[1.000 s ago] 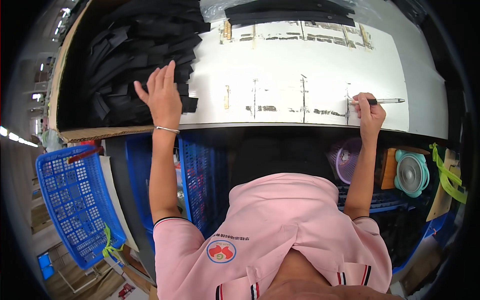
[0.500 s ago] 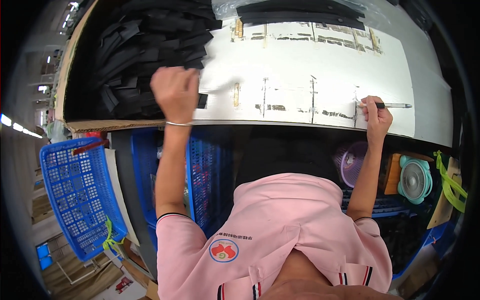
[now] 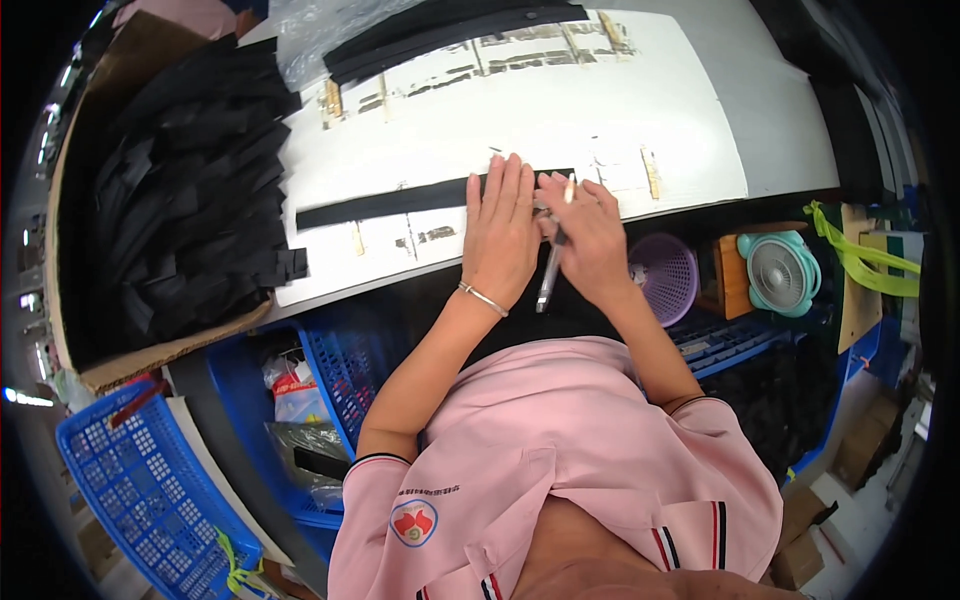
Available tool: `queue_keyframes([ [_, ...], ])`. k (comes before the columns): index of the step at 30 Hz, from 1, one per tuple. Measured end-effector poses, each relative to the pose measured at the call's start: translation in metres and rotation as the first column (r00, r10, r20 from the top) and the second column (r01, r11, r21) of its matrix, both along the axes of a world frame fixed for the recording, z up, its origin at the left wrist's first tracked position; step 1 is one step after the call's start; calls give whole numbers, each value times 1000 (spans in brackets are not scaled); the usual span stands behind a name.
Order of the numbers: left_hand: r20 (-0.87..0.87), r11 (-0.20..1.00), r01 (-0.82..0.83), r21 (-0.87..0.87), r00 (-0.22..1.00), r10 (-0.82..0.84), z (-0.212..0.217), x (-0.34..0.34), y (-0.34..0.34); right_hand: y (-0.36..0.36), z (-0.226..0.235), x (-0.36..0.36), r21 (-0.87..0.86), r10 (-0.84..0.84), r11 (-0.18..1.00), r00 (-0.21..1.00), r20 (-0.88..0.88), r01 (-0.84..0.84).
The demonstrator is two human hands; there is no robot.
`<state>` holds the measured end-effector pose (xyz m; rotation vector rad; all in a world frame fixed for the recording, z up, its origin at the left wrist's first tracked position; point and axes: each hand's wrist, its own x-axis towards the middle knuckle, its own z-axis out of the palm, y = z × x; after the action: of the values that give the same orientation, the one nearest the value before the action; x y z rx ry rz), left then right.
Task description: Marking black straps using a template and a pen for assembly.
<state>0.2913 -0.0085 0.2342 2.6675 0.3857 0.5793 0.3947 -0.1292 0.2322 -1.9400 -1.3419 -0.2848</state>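
Head view. Left hand [image 3: 503, 228] lay flat, fingers extended and together, palm down on the right end of a long black strip [image 3: 400, 201] stretched across the white worktable [image 3: 700, 120]. Hand was open, pressing, gripping nothing. A thin silver bracelet [image 3: 483, 298] sat on that wrist.

Right hand [image 3: 590, 235] was closed around a slim pen-like tool [image 3: 553, 262], pale tip up near the strip's right end, darker barrel pointing down toward the table edge. Right hand touched the left along the fingers. Could not tell whether the tip met the strip.

Strip ran roughly level from the table's left-centre to under both hands, near the front edge. Tan tape marks [image 3: 651, 172] dotted the table surface nearby.

Far left: a heap of cut black strips [image 3: 190, 190] on a cardboard sheet [image 3: 150, 355]. Top of table: a bundle of longer black strips [image 3: 450, 25] beside clear plastic film [image 3: 310, 35].

Below table: 1 blue plastic basket [image 3: 130, 480] at lower left, 1 purple basket [image 3: 665, 275], 1 small teal fan [image 3: 785, 272].
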Motion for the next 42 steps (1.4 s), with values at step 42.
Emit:
queue_keyframes([
  [42,3,918,-395,15,919,395,-12,-117,49,119,11,-53,121,176,984,621,-763,-131],
])
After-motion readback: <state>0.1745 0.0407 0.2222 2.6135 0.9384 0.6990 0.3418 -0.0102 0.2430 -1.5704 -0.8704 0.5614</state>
